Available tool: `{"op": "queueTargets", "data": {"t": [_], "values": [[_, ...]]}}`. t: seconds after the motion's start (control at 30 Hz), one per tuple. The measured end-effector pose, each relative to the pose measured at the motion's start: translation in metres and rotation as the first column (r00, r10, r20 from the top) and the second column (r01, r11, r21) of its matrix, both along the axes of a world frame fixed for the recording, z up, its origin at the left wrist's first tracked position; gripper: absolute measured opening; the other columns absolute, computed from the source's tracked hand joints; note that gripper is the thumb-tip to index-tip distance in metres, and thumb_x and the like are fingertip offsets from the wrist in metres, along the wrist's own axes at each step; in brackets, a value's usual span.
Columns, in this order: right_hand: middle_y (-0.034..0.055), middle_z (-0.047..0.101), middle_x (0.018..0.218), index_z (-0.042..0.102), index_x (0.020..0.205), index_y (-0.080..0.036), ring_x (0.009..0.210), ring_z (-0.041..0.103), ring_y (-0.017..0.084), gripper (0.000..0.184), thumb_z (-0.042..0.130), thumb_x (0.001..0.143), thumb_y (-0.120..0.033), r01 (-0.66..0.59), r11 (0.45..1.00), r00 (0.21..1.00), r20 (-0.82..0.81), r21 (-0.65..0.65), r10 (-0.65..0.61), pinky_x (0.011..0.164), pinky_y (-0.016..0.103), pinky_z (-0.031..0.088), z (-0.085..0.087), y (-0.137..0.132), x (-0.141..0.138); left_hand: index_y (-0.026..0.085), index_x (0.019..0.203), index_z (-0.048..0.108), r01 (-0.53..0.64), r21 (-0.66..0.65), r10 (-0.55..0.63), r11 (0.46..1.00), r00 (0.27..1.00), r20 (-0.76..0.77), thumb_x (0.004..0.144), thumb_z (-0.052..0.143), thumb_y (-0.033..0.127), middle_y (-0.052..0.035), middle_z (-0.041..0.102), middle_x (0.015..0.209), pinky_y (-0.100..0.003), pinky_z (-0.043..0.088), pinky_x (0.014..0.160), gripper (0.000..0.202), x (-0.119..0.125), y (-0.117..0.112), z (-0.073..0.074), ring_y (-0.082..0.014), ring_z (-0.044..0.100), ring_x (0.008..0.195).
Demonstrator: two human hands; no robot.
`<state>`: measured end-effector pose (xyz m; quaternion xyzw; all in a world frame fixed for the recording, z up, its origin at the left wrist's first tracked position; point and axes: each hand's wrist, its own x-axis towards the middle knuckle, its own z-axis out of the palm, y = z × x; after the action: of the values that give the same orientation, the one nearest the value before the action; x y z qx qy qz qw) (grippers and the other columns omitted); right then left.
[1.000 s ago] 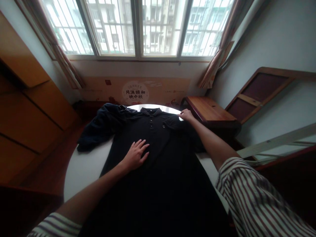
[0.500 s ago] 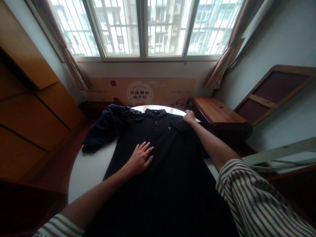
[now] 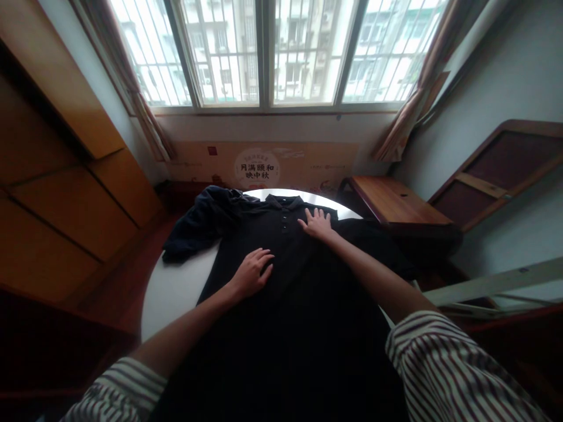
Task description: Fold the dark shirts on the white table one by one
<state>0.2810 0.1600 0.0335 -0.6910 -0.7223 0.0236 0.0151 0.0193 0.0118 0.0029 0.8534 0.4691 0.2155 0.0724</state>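
A black polo shirt (image 3: 285,316) lies spread front-up over a round white table (image 3: 169,293), its collar at the far edge and its buttoned placket in the middle. My left hand (image 3: 254,272) rests on the shirt's chest, fingers loosely extended and holding nothing. Farther away, my right hand (image 3: 317,224) lies palm down near the shirt's shoulder on the right, with its fingers spread. The sleeve on that side reaches out past my right forearm. My right hand covers part of the chest.
A dark bundled garment (image 3: 200,225) sits on the table's left side, against the shirt. Beyond the table at right stands a low wooden table (image 3: 400,202). Wooden cabinets (image 3: 57,199) line the left, and a barred window (image 3: 264,55) is ahead.
My right hand has let go of the sleeve on the right and moved left onto the shirt, fingers now spread. That sleeve now lies extended outward. My left hand stays on the chest.
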Motion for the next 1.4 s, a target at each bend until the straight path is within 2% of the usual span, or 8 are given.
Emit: {"op": "queueTargets", "data": {"t": [0.1, 0.2, 0.33, 0.47, 0.7, 0.87, 1.2, 1.4], "values": [[0.0175, 0.024, 0.162, 0.027, 0.157, -0.016, 0.148, 0.02, 0.039, 0.073, 0.026, 0.099, -0.06, -0.194, 0.981, 0.979, -0.059, 0.025, 0.196, 0.116, 0.059, 0.017, 0.0, -0.038, -0.03, 0.016, 0.124, 0.062, -0.318, 0.14, 0.307, 0.938, 0.947, 0.096, 0.097, 0.044, 0.028, -0.0139, 0.061, 0.13, -0.04, 0.042, 0.109, 0.035, -0.027, 0.024, 0.017, -0.0258, 0.055, 0.124], [0.0116, 0.022, 0.164, 0.028, 0.157, -0.025, 0.148, 0.02, 0.039, 0.071, 0.027, 0.098, -0.065, -0.371, 0.929, 0.919, -0.141, 0.005, 0.367, 0.115, 0.061, 0.019, -0.013, -0.082, -0.054, 0.008, 0.133, 0.053, -0.671, 0.133, 0.662, 0.729, 0.741, 0.111, 0.093, 0.051, 0.035, -0.0224, 0.057, 0.132, -0.047, 0.044, 0.104, 0.049, -0.065, 0.059, 0.038, -0.0353, 0.054, 0.124], [0.0081, 0.02, 0.165, 0.034, 0.155, -0.027, 0.15, 0.015, 0.038, 0.066, 0.03, 0.099, -0.061, -0.409, 0.911, 0.898, -0.156, 0.055, 0.412, 0.117, 0.06, 0.015, -0.03, -0.113, -0.065, 0.0, 0.142, 0.038, -0.782, -0.119, 0.79, 0.612, 0.611, 0.046, 0.085, 0.064, 0.05, -0.0279, 0.06, 0.128, -0.044, 0.048, 0.098, 0.08, -0.101, 0.1, 0.056, -0.0396, 0.058, 0.121], [0.009, 0.024, 0.163, 0.037, 0.154, -0.021, 0.149, 0.019, 0.035, 0.065, 0.032, 0.099, -0.057, -0.392, 0.914, 0.898, -0.173, 0.102, 0.405, 0.118, 0.056, 0.016, -0.033, -0.115, -0.063, 0.006, 0.144, 0.036, -0.763, -0.08, 0.767, 0.642, 0.637, 0.08, 0.084, 0.066, 0.03, -0.0213, 0.067, 0.12, -0.039, 0.049, 0.096, 0.07, -0.096, 0.118, 0.062, -0.0347, 0.064, 0.114], [0.0104, 0.026, 0.162, 0.041, 0.151, -0.019, 0.149, 0.02, 0.036, 0.064, 0.035, 0.099, -0.055, -0.399, 0.908, 0.891, -0.182, 0.123, 0.416, 0.118, 0.057, 0.016, -0.03, -0.116, -0.064, 0.023, 0.142, 0.047, -0.219, -0.037, 0.214, 0.975, 0.972, -0.098, 0.087, 0.063, 0.023, -0.009, 0.067, 0.123, -0.031, 0.048, 0.098, 0.057, -0.035, 0.104, 0.05, -0.0247, 0.064, 0.114], [0.0121, 0.027, 0.162, 0.043, 0.151, -0.018, 0.148, 0.021, 0.038, 0.063, 0.035, 0.099, -0.054, -0.403, 0.905, 0.885, -0.192, 0.14, 0.424, 0.117, 0.058, 0.016, -0.03, -0.118, -0.065, 0.021, 0.106, 0.071, -0.413, -0.166, 0.387, 0.896, 0.907, -0.168, 0.097, 0.05, 0.045, -0.0103, 0.073, 0.107, -0.032, 0.05, 0.092, 0.033, -0.02, 0.125, 0.047, -0.0263, 0.068, 0.104], [0.0123, 0.027, 0.162, 0.042, 0.151, -0.018, 0.148, 0.021, 0.038, 0.066, 0.031, 0.099, -0.058, -0.399, 0.906, 0.879, -0.222, 0.14, 0.422, 0.117, 0.059, 0.016, -0.028, -0.12, -0.064, -0.001, 0.121, 0.064, -0.75, -0.254, 0.75, 0.611, 0.651, -0.12, 0.083, 0.066, 0.055, -0.0315, 0.061, 0.127, -0.046, 0.052, 0.092, 0.067, -0.01, 0.22, 0.065, -0.042, 0.06, 0.118], [0.0129, 0.027, 0.162, 0.042, 0.151, -0.018, 0.148, 0.021, 0.039, 0.069, 0.028, 0.099, -0.061, -0.4, 0.905, 0.874, -0.239, 0.143, 0.424, 0.117, 0.059, 0.016, -0.028, -0.121, -0.064, 0.001, 0.12, 0.063, -0.74, -0.191, 0.743, 0.645, 0.665, -0.067, 0.087, 0.064, 0.029, -0.031, 0.063, 0.122, -0.046, 0.053, 0.088, 0.043, -0.02, 0.237, 0.067, -0.0387, 0.064, 0.111]]}}
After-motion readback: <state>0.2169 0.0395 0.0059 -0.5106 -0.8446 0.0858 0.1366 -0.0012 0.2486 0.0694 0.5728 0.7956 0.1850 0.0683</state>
